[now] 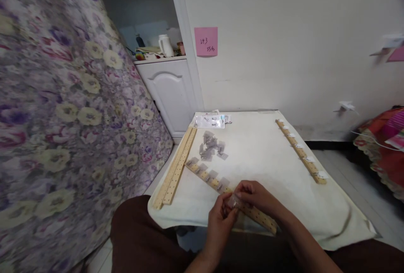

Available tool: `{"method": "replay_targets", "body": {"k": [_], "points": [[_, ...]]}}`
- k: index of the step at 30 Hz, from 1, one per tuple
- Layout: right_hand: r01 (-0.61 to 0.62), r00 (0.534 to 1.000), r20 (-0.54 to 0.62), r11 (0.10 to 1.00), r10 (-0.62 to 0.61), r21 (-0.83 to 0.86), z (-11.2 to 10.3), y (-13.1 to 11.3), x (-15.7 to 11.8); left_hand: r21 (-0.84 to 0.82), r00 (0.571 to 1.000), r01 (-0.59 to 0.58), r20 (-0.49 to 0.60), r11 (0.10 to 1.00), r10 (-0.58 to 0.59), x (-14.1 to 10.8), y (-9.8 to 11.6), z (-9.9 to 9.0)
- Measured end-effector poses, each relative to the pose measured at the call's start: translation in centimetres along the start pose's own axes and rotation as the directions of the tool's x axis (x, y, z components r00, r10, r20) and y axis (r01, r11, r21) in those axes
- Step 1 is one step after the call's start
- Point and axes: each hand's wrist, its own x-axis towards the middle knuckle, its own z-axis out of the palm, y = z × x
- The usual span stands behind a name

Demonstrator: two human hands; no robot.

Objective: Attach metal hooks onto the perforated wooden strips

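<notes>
The left hand (219,219) and right hand (255,195) both pinch a small clear plastic piece (234,201), over the wood strip (263,221) on the table (249,151). Working on this piece seems the step; next needs gentle fingers.

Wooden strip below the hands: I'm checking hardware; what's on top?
Clear pieces with metal parts sit on the left stretch of the wooden strip; its perforated near end looks bare. The left hand and right hand hide part of its middle; whatever's there is unseen.
</notes>
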Motion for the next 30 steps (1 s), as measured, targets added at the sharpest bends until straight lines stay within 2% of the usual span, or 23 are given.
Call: {"method": "replay_targets", "body": {"k": [3,6,9,12,19,30], "points": [[-0.015,1.000,-0.010,1.000,0.015,0.017,-0.4,0.7,0.4,0.015,1.000,0.013,-0.022,1.000,-0.013,-0.2,-0.6,-0.3],[-0.006,1.000,-0.031,0.999,0.004,-0.052,-0.9,1.3,0.9,0.171,0.999,-0.019,-0.037,0.985,0.025,-0.7,-0.5,-1.2],[-0.001,0.999,-0.043,0.994,-0.004,-0.113,-1.0,1.8,1.3,0.377,0.989,-0.126,-0.022,0.918,0.144,-1.2,0.0,-2.2],[-0.019,0.998,-0.059,0.986,0.010,-0.163,-0.7,2.3,1.8,0.478,0.963,-0.263,0.077,0.838,0.258,-1.4,0.2,-2.8],[-0.054,0.992,-0.124,0.966,0.023,-0.253,-0.2,3.2,2.7,0.532,0.919,-0.390,0.177,0.752,0.352,-1.1,-1.0,-3.1],[-0.052,0.991,-0.132,0.961,0.016,-0.271,0.2,3.3,3.0,0.567,0.871,-0.489,0.275,0.663,0.408,-1.2,-2.4,-3.5]]}}
